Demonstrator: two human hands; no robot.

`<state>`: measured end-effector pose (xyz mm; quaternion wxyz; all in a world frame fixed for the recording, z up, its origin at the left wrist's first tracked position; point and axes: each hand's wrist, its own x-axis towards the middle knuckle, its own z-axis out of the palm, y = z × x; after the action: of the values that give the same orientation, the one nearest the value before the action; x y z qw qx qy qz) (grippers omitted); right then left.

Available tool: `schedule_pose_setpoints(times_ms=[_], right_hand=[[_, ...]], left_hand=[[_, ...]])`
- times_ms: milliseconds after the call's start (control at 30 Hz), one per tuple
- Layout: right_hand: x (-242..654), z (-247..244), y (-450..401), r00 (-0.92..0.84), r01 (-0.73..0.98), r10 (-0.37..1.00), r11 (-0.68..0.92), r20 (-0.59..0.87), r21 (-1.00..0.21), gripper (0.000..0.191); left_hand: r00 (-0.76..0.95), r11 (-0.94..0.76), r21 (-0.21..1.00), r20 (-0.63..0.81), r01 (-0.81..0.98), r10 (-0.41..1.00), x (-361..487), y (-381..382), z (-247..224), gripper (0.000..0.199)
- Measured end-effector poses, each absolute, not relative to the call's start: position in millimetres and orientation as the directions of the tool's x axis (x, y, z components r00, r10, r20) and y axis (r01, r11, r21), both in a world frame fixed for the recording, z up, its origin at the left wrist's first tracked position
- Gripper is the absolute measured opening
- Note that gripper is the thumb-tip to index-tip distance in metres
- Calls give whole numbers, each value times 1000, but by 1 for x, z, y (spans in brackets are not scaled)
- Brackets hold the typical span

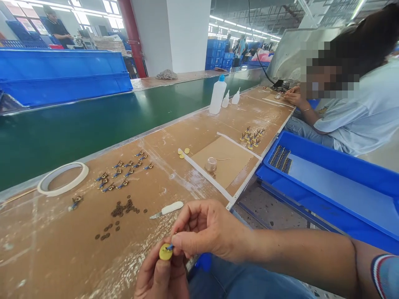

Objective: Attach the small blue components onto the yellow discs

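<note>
Left-hand fingers (162, 270) pinching a yellow disc (165, 252), face up; right-hand fingers (183, 238) gripping a small blue part (170, 247) lying leftward across it.

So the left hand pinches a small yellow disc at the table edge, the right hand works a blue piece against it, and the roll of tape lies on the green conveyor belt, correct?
Not quite. In the head view the left hand does pinch the yellow disc and the right hand works the blue piece, but the tape roll lies on the brown table, beside the belt.
</note>
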<state>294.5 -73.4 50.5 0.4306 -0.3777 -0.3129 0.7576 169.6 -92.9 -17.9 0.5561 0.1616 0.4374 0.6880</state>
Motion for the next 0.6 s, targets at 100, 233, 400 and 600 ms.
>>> schedule_pose_setpoints(times_ms=[100, 233, 400, 600], right_hand=[[293, 50, -75, -335, -427, 891, -433, -306, -794, 36], [292, 51, -76, -332, -428, 893, -429, -304, -795, 37], [291, 55, -74, -322, -422, 895, -428, -309, -799, 37], [292, 57, -76, -327, -404, 892, -431, -313, -807, 35]], left_hand=[[-363, 30, 766, -338, -642, 868, 173, -92, -11, 46], [-381, 73, 747, -417, -660, 825, 174, -90, -5, 53], [-402, 91, 740, -460, -667, 792, 176, -92, -2, 56], [-410, 99, 741, -471, -664, 781, 177, -93, 0, 57]])
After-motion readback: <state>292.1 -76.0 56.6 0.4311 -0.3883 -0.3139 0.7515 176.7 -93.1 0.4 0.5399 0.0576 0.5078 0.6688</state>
